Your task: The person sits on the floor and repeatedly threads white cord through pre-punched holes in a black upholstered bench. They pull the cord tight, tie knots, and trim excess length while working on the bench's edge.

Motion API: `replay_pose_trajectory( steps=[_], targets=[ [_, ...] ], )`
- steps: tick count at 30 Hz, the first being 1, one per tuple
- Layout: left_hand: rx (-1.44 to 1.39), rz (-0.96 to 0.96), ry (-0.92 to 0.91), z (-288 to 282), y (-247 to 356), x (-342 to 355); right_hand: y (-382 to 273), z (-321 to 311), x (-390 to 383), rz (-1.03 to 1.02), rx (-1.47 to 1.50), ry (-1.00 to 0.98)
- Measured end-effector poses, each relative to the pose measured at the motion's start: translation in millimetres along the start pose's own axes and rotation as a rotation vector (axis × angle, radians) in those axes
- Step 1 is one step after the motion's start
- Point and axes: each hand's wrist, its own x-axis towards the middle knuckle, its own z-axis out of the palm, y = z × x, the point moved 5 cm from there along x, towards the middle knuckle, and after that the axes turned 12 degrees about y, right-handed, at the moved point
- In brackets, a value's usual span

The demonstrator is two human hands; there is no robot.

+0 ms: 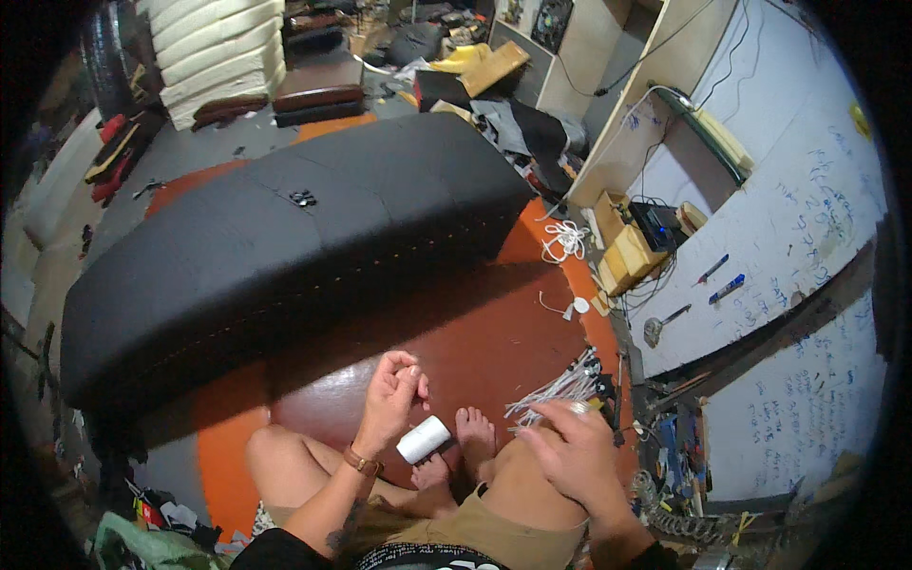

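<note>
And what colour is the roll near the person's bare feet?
The roll is white; it shows best in the head view.

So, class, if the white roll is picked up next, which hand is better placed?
Probably the left hand: it is close to the white roll, while the right hand is farther off, nearer the bundle of thin pale strips.

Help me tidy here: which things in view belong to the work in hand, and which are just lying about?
Probably in use:
white roll, near the left hand
thin white strips, beside the right hand
padded black piece, in front

Apparently lying about:
coiled white cord
blue marker
cream foam stack
</note>
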Motion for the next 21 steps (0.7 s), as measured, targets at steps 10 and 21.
replay_pose_trajectory(
  steps=[10,21],
  targets=[
    [-0.200,0.359,0.112,17,181,-106,-87,120,54,-0.240,0.733,-0.941],
    [0.334,0.628,0.388,-61,154,-94,-40,85,63,0.082,1.068,-0.664]
  ],
)
